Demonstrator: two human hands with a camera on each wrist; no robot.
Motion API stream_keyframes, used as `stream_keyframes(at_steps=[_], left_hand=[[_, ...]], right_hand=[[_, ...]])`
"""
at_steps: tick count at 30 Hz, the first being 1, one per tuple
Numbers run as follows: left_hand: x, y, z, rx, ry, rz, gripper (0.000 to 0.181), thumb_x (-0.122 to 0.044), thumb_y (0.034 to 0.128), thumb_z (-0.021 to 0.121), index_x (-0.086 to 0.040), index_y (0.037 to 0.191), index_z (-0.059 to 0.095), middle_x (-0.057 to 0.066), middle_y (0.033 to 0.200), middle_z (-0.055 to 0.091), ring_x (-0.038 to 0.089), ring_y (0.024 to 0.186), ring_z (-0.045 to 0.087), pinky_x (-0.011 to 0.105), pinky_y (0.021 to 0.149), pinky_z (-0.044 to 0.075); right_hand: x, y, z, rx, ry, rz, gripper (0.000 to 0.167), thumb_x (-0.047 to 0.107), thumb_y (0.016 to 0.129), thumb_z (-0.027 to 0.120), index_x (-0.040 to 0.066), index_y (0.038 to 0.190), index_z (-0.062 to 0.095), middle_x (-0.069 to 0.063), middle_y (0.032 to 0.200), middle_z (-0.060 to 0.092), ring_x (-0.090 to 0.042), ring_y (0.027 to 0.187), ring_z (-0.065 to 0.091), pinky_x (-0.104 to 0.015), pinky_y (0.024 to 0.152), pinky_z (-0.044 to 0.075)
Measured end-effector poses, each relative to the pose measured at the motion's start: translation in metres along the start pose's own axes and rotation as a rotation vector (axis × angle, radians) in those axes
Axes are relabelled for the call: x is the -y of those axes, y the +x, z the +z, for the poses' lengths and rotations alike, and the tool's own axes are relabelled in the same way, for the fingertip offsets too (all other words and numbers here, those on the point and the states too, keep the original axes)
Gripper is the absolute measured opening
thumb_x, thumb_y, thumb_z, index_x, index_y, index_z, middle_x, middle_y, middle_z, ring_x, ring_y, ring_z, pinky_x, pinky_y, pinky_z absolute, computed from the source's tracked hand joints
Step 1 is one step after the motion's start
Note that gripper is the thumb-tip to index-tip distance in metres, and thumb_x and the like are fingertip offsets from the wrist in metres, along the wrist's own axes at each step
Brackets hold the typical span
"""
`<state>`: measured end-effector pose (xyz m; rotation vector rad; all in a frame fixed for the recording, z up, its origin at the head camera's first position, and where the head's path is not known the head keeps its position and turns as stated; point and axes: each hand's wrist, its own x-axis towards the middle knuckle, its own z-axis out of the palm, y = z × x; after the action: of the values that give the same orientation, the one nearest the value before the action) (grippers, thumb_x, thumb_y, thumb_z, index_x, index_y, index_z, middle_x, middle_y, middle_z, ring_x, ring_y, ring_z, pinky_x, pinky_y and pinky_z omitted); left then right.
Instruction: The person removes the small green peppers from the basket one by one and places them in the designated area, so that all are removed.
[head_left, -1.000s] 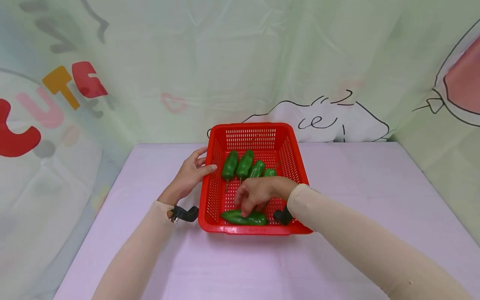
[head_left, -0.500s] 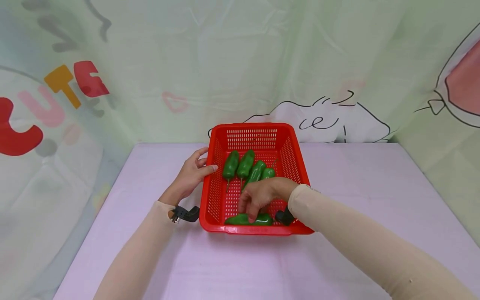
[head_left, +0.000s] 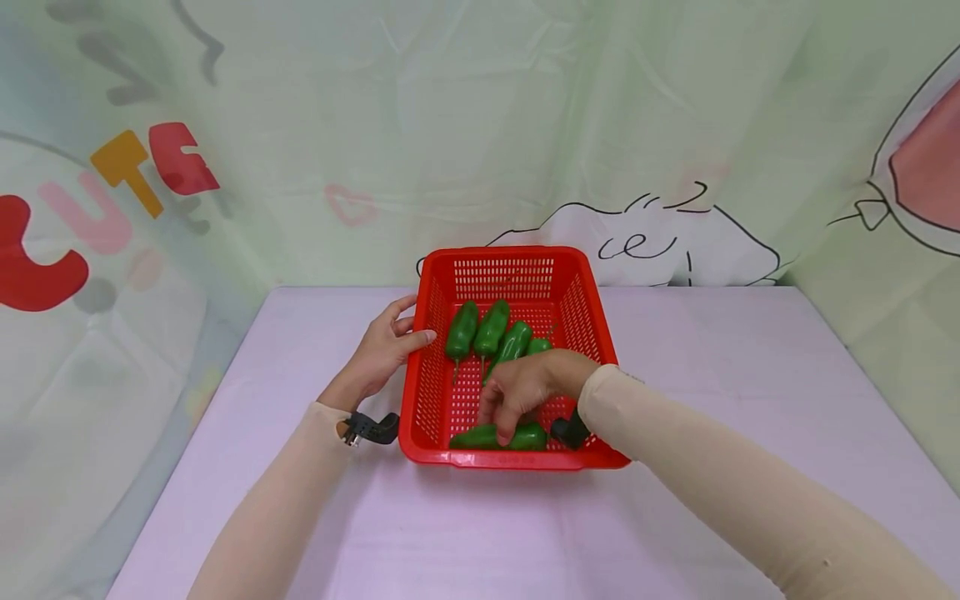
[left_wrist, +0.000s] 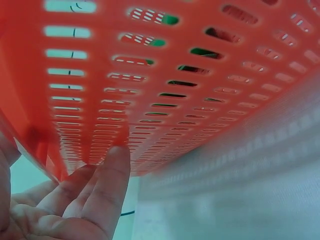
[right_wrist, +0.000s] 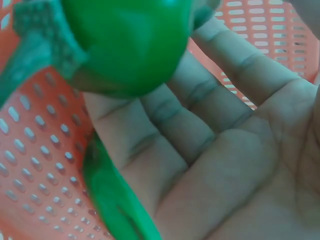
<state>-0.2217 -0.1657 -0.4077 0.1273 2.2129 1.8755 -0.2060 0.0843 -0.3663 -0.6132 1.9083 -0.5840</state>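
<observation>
A red perforated plastic basket (head_left: 507,459) stands on the table with several green peppers inside. My left hand (head_left: 378,350) holds its left rim, thumb over the edge; in the left wrist view the fingers (left_wrist: 107,192) touch the outer wall. Inside the basket, my right hand (head_left: 534,385) pinches a green pepper (head_left: 472,437) that lies sideways along the front wall. The right wrist view shows this pepper's stem end (right_wrist: 127,47) close up against the fingers. Behind it lies a row of peppers: two at the left (head_left: 462,329), a slanted one (head_left: 513,342), and one partly hidden by the right hand (head_left: 539,345).
A pale lilac cloth covers the table (head_left: 712,358). Printed light green fabric (head_left: 480,125) hangs behind and at both sides. Both wrists carry black camera mounts; the right one (head_left: 570,431) sits within the basket's front right corner.
The pepper under my right hand has shifted slightly to the right and lies straighter along the front wall. My right hand moved with it. The left hand keeps its place on the rim.
</observation>
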Motion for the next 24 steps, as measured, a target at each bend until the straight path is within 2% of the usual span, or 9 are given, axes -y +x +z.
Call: stream_keyframes(at_steps=[11,18,24], left_hand=[[-0.001,-0.001,0.001,-0.007,0.001,-0.009,0.074,-0.013,0.1012,0.067,-0.015,0.164,0.028,0.021,0.149,0.057,0.037,0.121,0.068,0.045,0.092,0.061],[-0.001,-0.001,0.001,-0.008,-0.015,-0.011,0.074,-0.012,0.1014,0.067,-0.015,0.164,0.028,0.021,0.149,0.056,0.038,0.121,0.068,0.045,0.092,0.061],[0.0,-0.001,0.001,-0.01,-0.02,-0.013,0.073,-0.013,0.1014,0.067,-0.016,0.164,0.029,0.02,0.149,0.057,0.038,0.121,0.068,0.044,0.091,0.061]], right_hand=[[-0.001,-0.012,-0.008,-0.073,0.047,-0.057,0.032,0.011,0.084,0.079,0.009,0.116,0.077,-0.001,0.096,0.072,-0.013,0.087,0.063,-0.027,0.084,0.059],[-0.003,-0.021,-0.013,-0.145,0.124,-0.069,0.037,0.011,0.083,0.082,0.008,0.12,0.076,-0.004,0.102,0.075,-0.018,0.094,0.068,-0.033,0.089,0.062],[-0.007,-0.028,-0.017,-0.203,0.151,-0.106,0.035,0.012,0.085,0.08,0.005,0.119,0.076,-0.006,0.102,0.076,-0.019,0.094,0.07,-0.035,0.088,0.063]])
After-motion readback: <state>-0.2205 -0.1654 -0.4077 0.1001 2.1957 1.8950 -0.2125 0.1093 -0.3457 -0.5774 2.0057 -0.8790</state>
